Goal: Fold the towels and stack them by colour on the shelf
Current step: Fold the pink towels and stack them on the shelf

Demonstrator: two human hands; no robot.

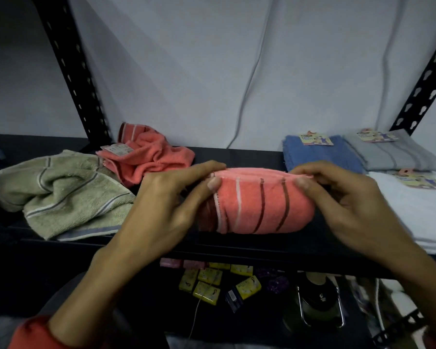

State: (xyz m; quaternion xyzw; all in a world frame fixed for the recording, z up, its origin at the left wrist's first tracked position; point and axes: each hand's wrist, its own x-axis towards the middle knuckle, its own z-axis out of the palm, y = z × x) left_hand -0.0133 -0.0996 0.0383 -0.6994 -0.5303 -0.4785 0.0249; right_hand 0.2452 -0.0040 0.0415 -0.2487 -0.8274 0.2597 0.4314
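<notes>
Dim, cool lighting, wall [212,59] above shelf [237,250] brightest, deep shadow below shelf, wide-angle bending at edges, slight softness on hands

Storeroom (slotted metal shelf [237,250], tagged towels [322,152])

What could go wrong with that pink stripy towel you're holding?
The folded coral-pink striped towel is pinched only along its top edge by the left hand and right hand, so the fold might spring open. It also sits near the black metal shelf's front edge and could slip off.
</notes>
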